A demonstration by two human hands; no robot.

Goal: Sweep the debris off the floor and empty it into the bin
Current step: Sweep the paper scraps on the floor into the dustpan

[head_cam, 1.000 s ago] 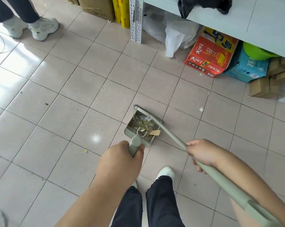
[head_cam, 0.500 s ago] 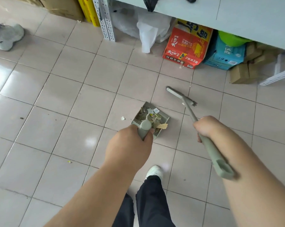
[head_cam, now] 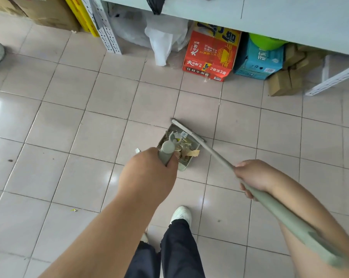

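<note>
A grey-green dustpan [head_cam: 181, 165] sits on the tiled floor, filled with paper scraps and debris [head_cam: 183, 144]. My left hand [head_cam: 149, 177] is closed around its upright handle. My right hand [head_cam: 254, 178] grips the long grey-green broom handle [head_cam: 215, 153]. The broom's narrow head [head_cam: 186, 130] lies along the far edge of the dustpan. One small white scrap [head_cam: 137, 150] lies on the floor just left of the pan. A tiny yellow-green bit [head_cam: 73, 210] lies further left and nearer to me. No bin is in view.
Under a pale shelf at the back stand a red noodle carton [head_cam: 209, 57], a blue carton [head_cam: 258, 61], brown boxes [head_cam: 286, 81] and a white plastic bag [head_cam: 163, 43]. A white metal shelf post [head_cam: 107, 29] stands at back left. My feet [head_cam: 181, 214] are below the dustpan.
The broom head swung from the floor right of the dustpan back against the pan's far edge. The view shifted so the shelf goods sit closer. Both hands kept their grips.
</note>
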